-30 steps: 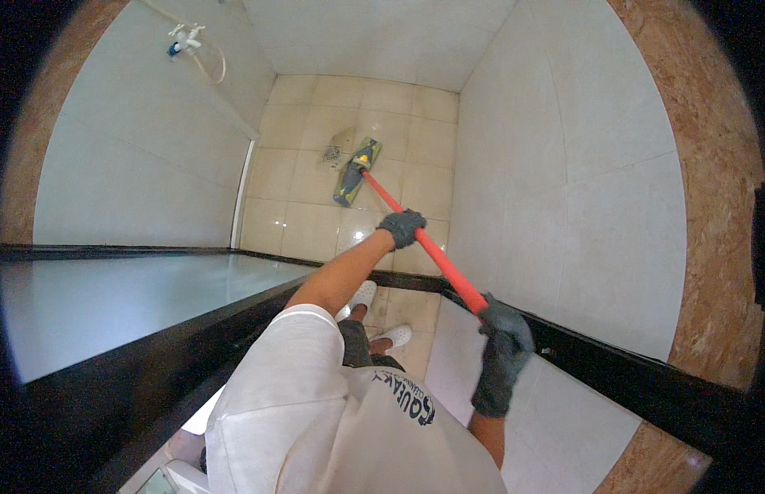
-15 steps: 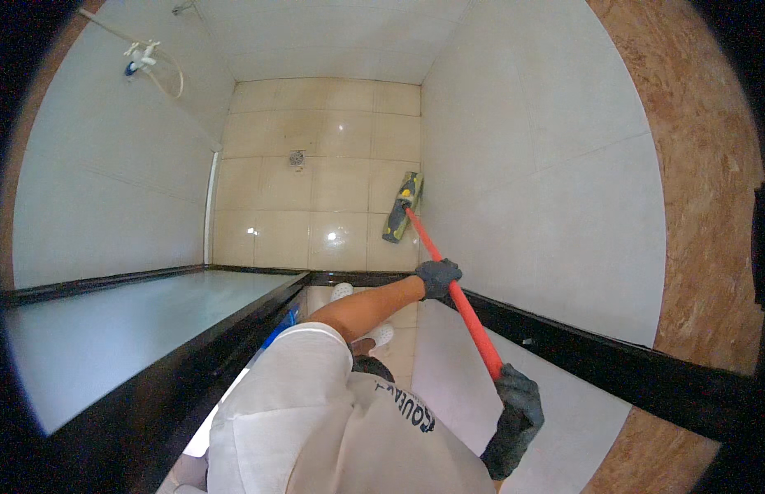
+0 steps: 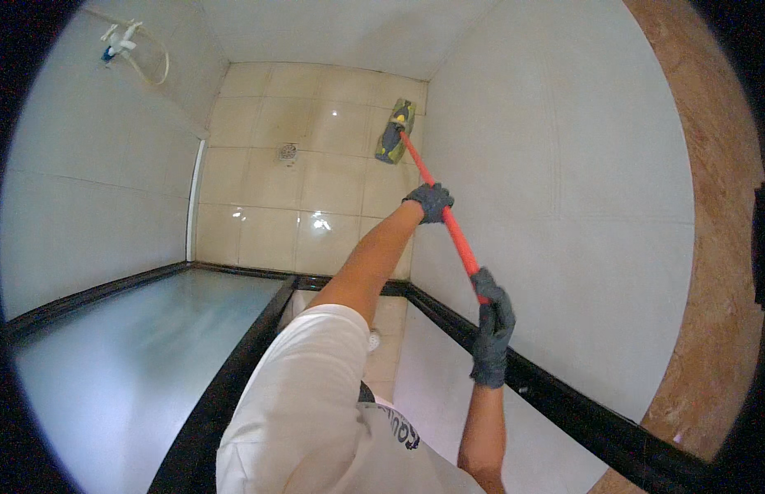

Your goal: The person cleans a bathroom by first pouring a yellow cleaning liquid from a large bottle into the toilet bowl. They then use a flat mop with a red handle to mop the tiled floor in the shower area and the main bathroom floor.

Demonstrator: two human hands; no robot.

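Both my hands wear dark grey gloves and grip one long-handled floor mop with a red pole (image 3: 459,241). My left hand (image 3: 432,203) is wrapped round the pole partway down, its arm stretched forward. Nearer to me, my right hand (image 3: 493,325) closes on the top end of the pole. The flat grey and yellow-green mop head (image 3: 390,142) lies on the beige tiled floor (image 3: 329,185), close to the right wall. Its underside is hidden against the tiles.
A round floor drain (image 3: 287,152) sits left of the mop head. White taps with a hose (image 3: 121,41) are on the left wall (image 3: 94,140). Black door framing (image 3: 259,337) with a frosted pane (image 3: 152,354) stands at left; a dark sill crosses the doorway. Wet tiles reflect light.
The mop head has slid forward along the right wall, toward the far corner. Both my hands have moved forward with the pole, and my left arm is more extended.
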